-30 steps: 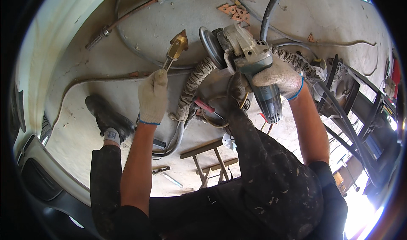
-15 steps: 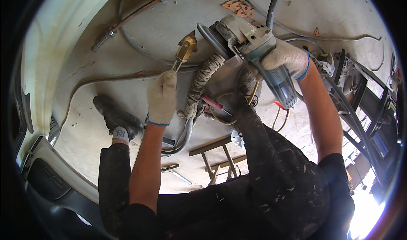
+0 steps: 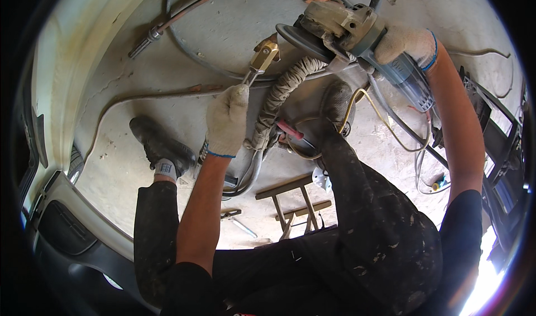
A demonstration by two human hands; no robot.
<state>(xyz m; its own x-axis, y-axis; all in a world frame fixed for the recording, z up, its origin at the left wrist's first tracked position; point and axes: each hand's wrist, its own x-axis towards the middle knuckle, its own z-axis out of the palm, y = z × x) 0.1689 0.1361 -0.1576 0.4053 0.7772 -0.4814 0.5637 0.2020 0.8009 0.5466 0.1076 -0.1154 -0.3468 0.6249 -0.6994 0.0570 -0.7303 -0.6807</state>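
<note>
Left hand (image 3: pixel 228 121) grips brass-coloured tool (image 3: pixel 263 57); right hand (image 3: pixel 406 45), grinder (image 3: pixel 364 41) (open gap beside disc edge (image 3: pixel 300 42)).

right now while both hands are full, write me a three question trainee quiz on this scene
1. Which hand holds the angle grinder?
2. True or false: the left hand grips a tool with a brass-coloured head.
3. What colour is the handle beside the wrapped hose: A) green, B) red, C) white?

Key: 1. The right hand. 2. True. 3. B.
</note>
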